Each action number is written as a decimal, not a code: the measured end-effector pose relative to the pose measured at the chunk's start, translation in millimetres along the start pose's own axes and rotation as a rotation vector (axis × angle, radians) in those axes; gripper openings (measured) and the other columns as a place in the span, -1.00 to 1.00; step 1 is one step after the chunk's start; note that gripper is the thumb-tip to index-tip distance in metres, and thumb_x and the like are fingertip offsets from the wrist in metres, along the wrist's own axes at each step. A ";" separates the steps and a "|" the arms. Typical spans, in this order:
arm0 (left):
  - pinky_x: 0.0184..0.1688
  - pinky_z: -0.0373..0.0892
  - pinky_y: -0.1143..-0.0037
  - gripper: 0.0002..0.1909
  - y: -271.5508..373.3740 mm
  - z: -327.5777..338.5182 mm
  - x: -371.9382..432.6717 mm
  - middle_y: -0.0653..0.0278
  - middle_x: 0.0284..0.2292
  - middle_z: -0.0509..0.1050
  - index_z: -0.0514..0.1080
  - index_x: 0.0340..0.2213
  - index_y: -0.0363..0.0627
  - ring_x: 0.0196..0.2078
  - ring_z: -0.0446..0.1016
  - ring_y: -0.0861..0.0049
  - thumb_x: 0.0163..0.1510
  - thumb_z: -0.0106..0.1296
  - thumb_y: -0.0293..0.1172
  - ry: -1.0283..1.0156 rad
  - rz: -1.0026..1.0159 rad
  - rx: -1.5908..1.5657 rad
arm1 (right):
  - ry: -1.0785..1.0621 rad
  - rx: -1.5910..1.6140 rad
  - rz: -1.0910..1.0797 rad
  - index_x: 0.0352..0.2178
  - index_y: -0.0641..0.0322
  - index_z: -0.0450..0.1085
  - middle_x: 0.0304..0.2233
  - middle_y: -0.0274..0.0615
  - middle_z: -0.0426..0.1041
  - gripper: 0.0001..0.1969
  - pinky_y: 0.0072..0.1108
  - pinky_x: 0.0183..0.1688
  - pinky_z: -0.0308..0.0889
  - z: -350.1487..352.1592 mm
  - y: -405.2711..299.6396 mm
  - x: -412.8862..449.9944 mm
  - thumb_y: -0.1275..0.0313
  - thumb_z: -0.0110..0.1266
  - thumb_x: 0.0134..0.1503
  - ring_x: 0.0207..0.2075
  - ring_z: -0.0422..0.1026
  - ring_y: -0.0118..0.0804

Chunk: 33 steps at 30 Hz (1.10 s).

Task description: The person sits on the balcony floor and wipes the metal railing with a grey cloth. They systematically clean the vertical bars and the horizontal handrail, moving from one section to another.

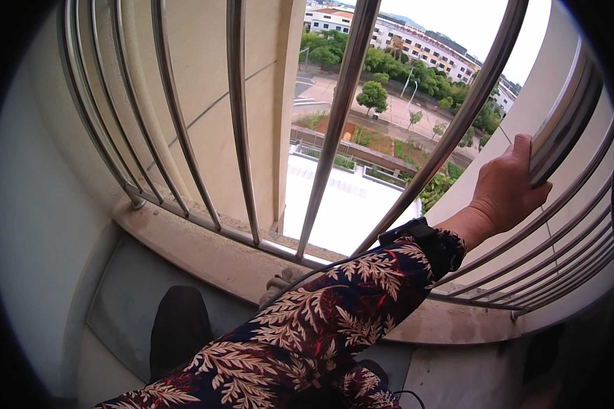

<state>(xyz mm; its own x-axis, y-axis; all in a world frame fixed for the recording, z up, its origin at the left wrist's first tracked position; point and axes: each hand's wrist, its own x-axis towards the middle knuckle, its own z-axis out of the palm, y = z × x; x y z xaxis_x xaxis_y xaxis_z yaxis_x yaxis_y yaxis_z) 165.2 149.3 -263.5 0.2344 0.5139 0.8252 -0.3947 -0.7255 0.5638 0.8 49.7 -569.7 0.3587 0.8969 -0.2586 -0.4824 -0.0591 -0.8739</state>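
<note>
My left hand (506, 186), its arm crossing from the lower left, is wrapped around a thick metal bar (568, 115) of the railing at the upper right. The back of the hand faces me, and fingers show on both sides of the bar. A patterned sleeve (317, 312) covers the arm, with a black strap (435, 250) at the wrist. My right hand is out of view. Before me stand slim upright metal bars (332, 128) set in a low bottom rail (220, 222). A grey, cloth-like bundle (281, 283) by the ledge is partly hidden behind the sleeve.
A stone ledge (210, 250) runs under the railing. My dark-clothed knee (179, 322) is close to it, over a grey floor (128, 296). A pale wall (36, 214) stands at the left. Outside, far below, are a white roof (317, 204), a street and trees.
</note>
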 end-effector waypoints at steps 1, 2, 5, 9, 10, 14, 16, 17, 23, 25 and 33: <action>-0.32 0.44 0.19 -0.37 0.6 0.3 1.2 -0.14 -0.44 0.45 0.07 -0.12 -0.28 -0.37 0.50 -0.06 -0.11 0.17 -0.26 -0.020 -0.010 -0.009 | -0.003 0.001 0.001 0.01 0.39 0.19 -0.03 -0.15 0.35 -0.48 -0.51 0.03 0.27 1.0 -0.6 0.5 0.63 0.12 -0.03 -0.04 0.36 -0.30; -0.32 0.44 0.19 -0.37 1.1 0.2 1.2 -0.14 -0.44 0.45 0.07 -0.12 -0.28 -0.37 0.50 -0.06 -0.11 0.17 -0.26 -0.019 -0.012 -0.008 | -0.006 -0.001 0.003 0.01 0.39 0.19 -0.03 -0.15 0.35 -0.48 -0.51 0.03 0.27 1.5 -1.1 0.3 0.63 0.12 -0.03 -0.04 0.36 -0.30; -0.33 0.45 0.20 -0.35 1.2 0.6 2.9 -0.15 -0.44 0.45 0.06 -0.11 -0.29 -0.39 0.51 -0.04 -0.12 0.17 -0.27 -0.004 0.003 0.014 | -0.012 -0.007 0.005 0.01 0.39 0.20 -0.04 -0.15 0.35 -0.48 -0.51 0.02 0.27 3.1 -2.8 0.9 0.63 0.12 -0.03 -0.04 0.36 -0.30; -0.33 0.45 0.21 -0.35 2.9 -1.9 8.3 -0.15 -0.45 0.45 0.06 -0.11 -0.31 -0.40 0.51 -0.02 -0.12 0.17 -0.27 -0.014 -0.001 0.009 | -0.017 -0.016 0.012 0.00 0.39 0.20 -0.04 -0.15 0.35 -0.49 -0.51 0.02 0.27 5.3 -2.4 2.7 0.62 0.13 -0.03 -0.04 0.36 -0.30; -0.33 0.45 0.21 -0.35 2.6 -3.1 8.4 -0.15 -0.46 0.45 0.06 -0.12 -0.31 -0.39 0.51 -0.02 -0.12 0.17 -0.28 -0.021 -0.011 -0.002 | -0.018 -0.017 0.012 0.00 0.39 0.20 -0.04 -0.15 0.35 -0.49 -0.51 0.02 0.27 6.3 -2.0 2.9 0.62 0.13 -0.03 -0.04 0.36 -0.30; -0.33 0.45 0.22 -0.37 0.8 -5.7 6.6 -0.13 -0.46 0.45 0.07 -0.14 -0.30 -0.39 0.51 -0.02 -0.13 0.17 -0.29 0.017 0.019 -0.015 | -0.022 -0.026 0.018 0.00 0.39 0.21 -0.04 -0.15 0.36 -0.49 -0.51 0.02 0.27 9.5 1.8 4.0 0.62 0.13 -0.03 -0.04 0.36 -0.30; -0.33 0.45 0.22 -0.40 0.7 -6.3 5.8 -0.13 -0.45 0.45 0.07 -0.18 -0.30 -0.39 0.51 -0.02 -0.13 0.17 -0.30 0.003 0.002 -0.021 | -0.021 -0.030 0.020 0.00 0.39 0.21 -0.05 -0.15 0.36 -0.49 -0.51 0.02 0.27 9.7 4.3 4.8 0.61 0.13 -0.03 -0.04 0.36 -0.30; -0.33 0.45 0.22 -0.40 0.0 -7.1 5.7 -0.13 -0.45 0.45 0.07 -0.18 -0.30 -0.39 0.51 -0.02 -0.13 0.17 -0.30 0.004 -0.003 -0.022 | -0.022 -0.030 0.019 -0.01 0.39 0.21 -0.05 -0.15 0.36 -0.50 -0.51 0.02 0.27 10.3 5.2 5.4 0.61 0.13 -0.03 -0.04 0.36 -0.31; -0.31 0.43 0.23 -0.43 -6.3 -8.5 4.6 -0.13 -0.44 0.44 0.09 -0.21 -0.31 -0.38 0.49 -0.02 -0.13 0.17 -0.32 0.009 0.005 -0.029 | -0.028 -0.036 0.025 -0.01 0.39 0.22 -0.05 -0.15 0.36 -0.50 -0.52 0.01 0.27 14.3 11.6 7.5 0.61 0.14 -0.03 -0.05 0.36 -0.31; -0.31 0.43 0.25 -0.43 -6.9 -6.8 4.2 -0.11 -0.45 0.44 0.09 -0.21 -0.32 -0.38 0.49 -0.02 -0.14 0.18 -0.33 0.010 0.014 -0.033 | -0.028 -0.037 0.025 -0.02 0.40 0.22 -0.05 -0.15 0.37 -0.50 -0.52 0.01 0.27 15.1 12.1 8.1 0.60 0.14 -0.03 -0.05 0.36 -0.31; -0.30 0.46 0.30 -0.42 -8.6 -7.9 5.9 -0.13 -0.45 0.45 0.10 -0.22 -0.36 -0.39 0.52 0.04 -0.14 0.20 -0.32 -0.020 0.002 0.005 | -0.032 -0.032 0.025 -0.03 0.40 0.23 -0.06 -0.15 0.37 -0.51 -0.52 0.01 0.28 14.4 13.0 9.8 0.59 0.15 -0.02 -0.05 0.37 -0.32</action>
<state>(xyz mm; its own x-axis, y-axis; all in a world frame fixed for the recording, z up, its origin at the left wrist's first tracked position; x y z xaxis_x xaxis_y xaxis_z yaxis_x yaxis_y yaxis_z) 162.9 162.1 -263.7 0.2513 0.5032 0.8268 -0.3908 -0.7288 0.5623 -13.5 64.0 -577.7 0.3207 0.9086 -0.2674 -0.4645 -0.0952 -0.8804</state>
